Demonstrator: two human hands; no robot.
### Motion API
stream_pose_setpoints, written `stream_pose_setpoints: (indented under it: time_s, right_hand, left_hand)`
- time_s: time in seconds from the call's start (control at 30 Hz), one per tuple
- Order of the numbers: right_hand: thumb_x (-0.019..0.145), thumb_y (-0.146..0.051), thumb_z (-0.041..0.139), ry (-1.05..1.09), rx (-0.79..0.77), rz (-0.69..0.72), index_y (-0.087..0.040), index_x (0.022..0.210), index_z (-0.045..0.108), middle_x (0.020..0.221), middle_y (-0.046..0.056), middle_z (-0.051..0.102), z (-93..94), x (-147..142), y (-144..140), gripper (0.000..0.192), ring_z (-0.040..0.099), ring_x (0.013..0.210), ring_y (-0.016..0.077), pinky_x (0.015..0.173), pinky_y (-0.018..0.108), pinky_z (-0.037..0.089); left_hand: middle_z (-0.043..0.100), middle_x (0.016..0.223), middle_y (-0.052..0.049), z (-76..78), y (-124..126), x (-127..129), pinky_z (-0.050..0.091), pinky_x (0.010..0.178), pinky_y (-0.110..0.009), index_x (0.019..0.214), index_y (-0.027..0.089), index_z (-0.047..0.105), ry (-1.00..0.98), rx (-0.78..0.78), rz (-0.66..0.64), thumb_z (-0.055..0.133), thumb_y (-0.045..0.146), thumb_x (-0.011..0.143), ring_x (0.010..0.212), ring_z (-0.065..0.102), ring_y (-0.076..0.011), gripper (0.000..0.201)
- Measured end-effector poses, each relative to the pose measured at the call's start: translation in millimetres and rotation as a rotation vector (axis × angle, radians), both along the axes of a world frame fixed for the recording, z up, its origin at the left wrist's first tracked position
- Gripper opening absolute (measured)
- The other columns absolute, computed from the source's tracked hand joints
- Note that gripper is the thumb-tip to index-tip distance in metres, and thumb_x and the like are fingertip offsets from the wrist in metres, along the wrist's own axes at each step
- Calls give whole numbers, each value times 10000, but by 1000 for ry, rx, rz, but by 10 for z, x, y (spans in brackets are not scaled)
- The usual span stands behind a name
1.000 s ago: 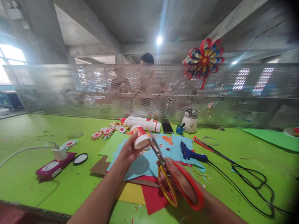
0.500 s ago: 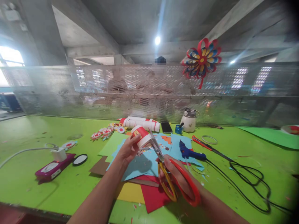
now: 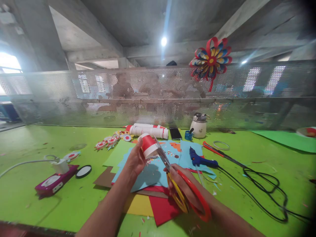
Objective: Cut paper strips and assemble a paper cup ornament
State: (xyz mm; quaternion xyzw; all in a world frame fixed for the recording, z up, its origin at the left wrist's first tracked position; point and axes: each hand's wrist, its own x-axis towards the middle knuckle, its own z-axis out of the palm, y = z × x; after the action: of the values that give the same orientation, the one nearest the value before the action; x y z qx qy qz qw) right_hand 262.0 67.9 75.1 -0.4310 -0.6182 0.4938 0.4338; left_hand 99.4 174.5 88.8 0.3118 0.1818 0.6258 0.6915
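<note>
While my left hand point(image 3: 135, 160) wraps its fingers and thumb around a small white paper roll with a red band point(image 3: 148, 146), I hold it up just above the pile of paper in the middle of the frame. My grip on it is closed but soft, with the roll tipped to the right.

My right hand point(image 3: 184, 189) is pushed through the handles of one big pair of scissors with a red loop and a yellow loop point(image 3: 181, 191). My fingers are curled tight in the loops. The two metal blades point(image 3: 161, 157) look nearly pressed together, and their tips touch the bottom edge of the roll.

Under my hands lies a stack of coloured paper sheets point(image 3: 158, 200): blue, red, yellow, green and brown, on the green table point(image 3: 37, 204).

To the right of the middle I count one blue glue gun point(image 3: 200, 160) with one black cord point(image 3: 261, 184). Behind it sit one white pot with a metal lid point(image 3: 198, 125), one black phone point(image 3: 175, 133) and a few long white and red paper rolls point(image 3: 148, 130) lying side by side; I cannot count them for sure. At the lower left sits one purple box point(image 3: 55, 181), and beside it one round black-rimmed lid point(image 3: 83, 171). One red, blue and yellow paper flower point(image 3: 210, 61) hangs on the mesh fence at the upper right.
</note>
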Motion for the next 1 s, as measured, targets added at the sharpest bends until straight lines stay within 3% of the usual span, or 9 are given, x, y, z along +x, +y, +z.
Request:
stream_pose_setpoints:
  time_s: [0.13,0.23,0.4,0.5,0.73,0.87,1.0]
  right_hand:
    - [876,-610,419,-108,113,32,-193,892,528,688,4,571,52,15,-36,432,557,636,134,645,282,453]
    - [873,-604,436,-76,78,82,-199,896,534,729,12,584,62,52,-49,417,570,671,145,669,294,461]
    - [858,-632,437,264,-244,202,-196,986,539,826,42,606,-31,131,-26,466,604,673,144,648,306,491]
    - [842,-635,468,412,-375,202,-180,1057,546,810,45,611,-76,143,-10,509,601,618,119,625,276,490]
    - [860,-610,463,490,-396,166,-172,1092,548,780,34,601,-175,98,-8,504,574,597,104,543,220,465]
    - [886,-595,424,440,-352,176,-181,1099,557,793,31,594,-226,87,-25,485,549,604,100,565,227,463]
    - [889,-590,419,362,-306,157,-179,1032,573,774,32,583,-207,69,-55,462,526,607,103,560,225,456]
  left_hand:
    - [725,849,-131,-17,4,11,566,754,-342,935,83,641,59,23,44,712,264,727,756,693,-217,285]
    - [724,809,-113,-16,28,-31,571,747,-339,923,95,645,67,22,44,705,245,731,728,693,-208,251]
    - [728,829,-60,12,53,-101,564,683,-240,1005,135,639,-37,17,87,694,181,730,726,688,-161,284]
    - [731,815,-59,23,40,-128,562,679,-249,1034,128,634,-58,19,63,679,168,716,722,689,-174,324]
    - [736,865,-81,31,-16,-169,554,728,-283,1129,121,606,-24,39,-60,646,182,655,812,692,-222,480]
    - [736,811,-65,60,-40,-155,548,641,-259,1168,129,586,-38,-9,-36,612,169,639,689,684,-190,531]
    - [730,874,-91,81,-53,-128,547,747,-311,1189,109,564,-71,29,-60,604,184,644,809,686,-227,552]
